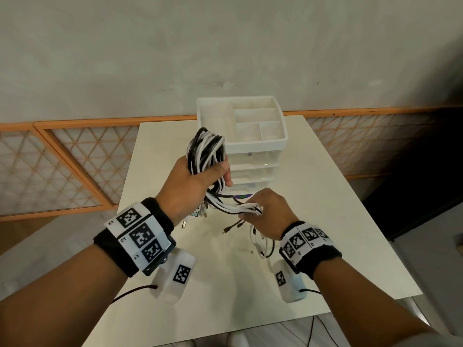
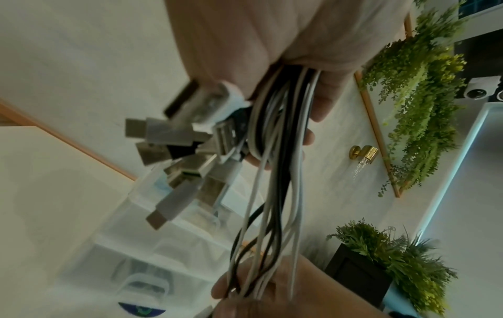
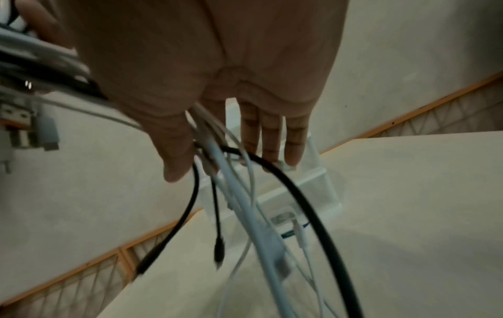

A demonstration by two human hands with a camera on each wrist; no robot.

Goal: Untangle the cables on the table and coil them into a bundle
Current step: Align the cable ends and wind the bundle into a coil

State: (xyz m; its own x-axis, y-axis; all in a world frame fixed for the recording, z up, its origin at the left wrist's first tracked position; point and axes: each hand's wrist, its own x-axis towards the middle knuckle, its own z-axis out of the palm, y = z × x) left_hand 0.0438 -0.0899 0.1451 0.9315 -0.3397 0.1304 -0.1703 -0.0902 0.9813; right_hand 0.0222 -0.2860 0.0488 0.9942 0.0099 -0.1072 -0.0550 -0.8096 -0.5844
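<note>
Above the table (image 1: 313,186), the left hand (image 1: 190,186) grips the coiled cables (image 1: 208,149), while the right hand (image 1: 270,211) pinches their trailing strands.

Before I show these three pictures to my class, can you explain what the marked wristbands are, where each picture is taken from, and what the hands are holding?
No machine here: a person works with bare hands. The wristbands carry cameras. One picture comes from a head camera, the others look along each hand. The left hand grips a coil of black and white cables, their plugs sticking out below. The right hand holds the loose cable ends, which hang toward the white table. A white drawer organiser stands behind.
</note>
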